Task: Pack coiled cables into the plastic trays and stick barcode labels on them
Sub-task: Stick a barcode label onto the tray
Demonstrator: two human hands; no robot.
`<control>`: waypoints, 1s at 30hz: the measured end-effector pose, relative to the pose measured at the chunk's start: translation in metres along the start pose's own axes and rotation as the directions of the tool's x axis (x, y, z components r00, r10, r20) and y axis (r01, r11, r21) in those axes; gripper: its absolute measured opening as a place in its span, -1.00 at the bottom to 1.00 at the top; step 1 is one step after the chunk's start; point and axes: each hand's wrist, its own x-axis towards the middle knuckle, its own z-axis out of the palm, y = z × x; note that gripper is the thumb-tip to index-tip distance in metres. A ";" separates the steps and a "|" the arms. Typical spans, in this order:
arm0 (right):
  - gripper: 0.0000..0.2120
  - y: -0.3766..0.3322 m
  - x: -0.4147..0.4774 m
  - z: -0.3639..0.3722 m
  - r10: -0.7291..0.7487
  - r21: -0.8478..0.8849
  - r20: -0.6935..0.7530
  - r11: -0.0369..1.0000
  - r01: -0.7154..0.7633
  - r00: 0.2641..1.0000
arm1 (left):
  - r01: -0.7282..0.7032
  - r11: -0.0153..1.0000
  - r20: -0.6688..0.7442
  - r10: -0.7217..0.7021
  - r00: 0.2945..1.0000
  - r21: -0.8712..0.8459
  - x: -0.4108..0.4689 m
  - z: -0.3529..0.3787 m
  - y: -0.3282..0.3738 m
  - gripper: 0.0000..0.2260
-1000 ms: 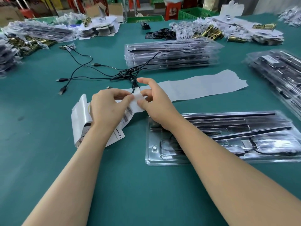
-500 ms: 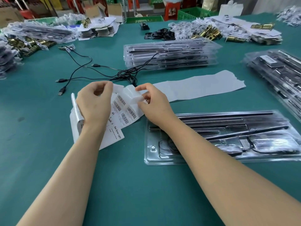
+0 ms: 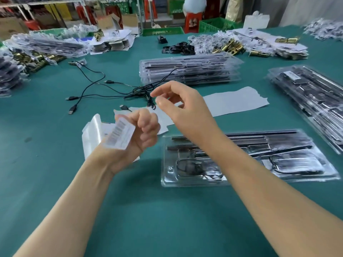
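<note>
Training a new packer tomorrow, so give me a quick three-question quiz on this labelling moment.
1. True or false: the right hand holds nothing.
2. Fill in: the near tray already holds a coiled ___.
3. The barcode label is: A at the left hand; B on the near tray; C in the right hand.
Key: 1 true; 2 cable; 3 A.

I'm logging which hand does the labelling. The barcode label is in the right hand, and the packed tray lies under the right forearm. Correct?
Not quite: the head view shows the barcode label held by the left hand; the right hand holds nothing. The packed tray does lie under the right forearm.
</note>
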 end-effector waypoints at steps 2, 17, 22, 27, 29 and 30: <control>-0.90 -0.018 -0.022 -0.021 -0.075 0.064 0.125 0.996 0.067 0.989 | 0.064 0.997 0.182 -0.057 0.982 -0.033 -0.007 0.009 -0.011 -0.60; -0.94 0.009 -0.096 -0.049 0.008 0.255 0.362 0.961 -0.107 0.932 | 0.103 0.925 0.062 -0.135 0.989 0.367 -0.027 0.040 -0.025 -0.65; -0.90 0.017 -0.103 -0.049 0.037 0.224 0.435 0.963 -0.148 0.900 | 0.155 0.851 -0.011 -0.172 0.985 0.502 -0.026 0.035 -0.032 -0.49; -0.86 0.022 -0.101 -0.055 0.131 0.150 0.434 0.965 -0.215 0.891 | 0.109 0.819 -0.074 -0.081 0.994 0.564 -0.026 0.036 -0.033 -0.59; -0.88 0.023 -0.100 -0.058 0.150 0.115 0.440 0.968 -0.221 0.886 | 0.106 0.803 -0.115 -0.046 0.992 0.586 -0.026 0.036 -0.033 -0.60; -0.89 0.024 -0.100 -0.058 0.152 0.103 0.445 0.970 -0.219 0.883 | 0.109 0.795 -0.128 -0.039 0.991 0.597 -0.025 0.037 -0.033 -0.62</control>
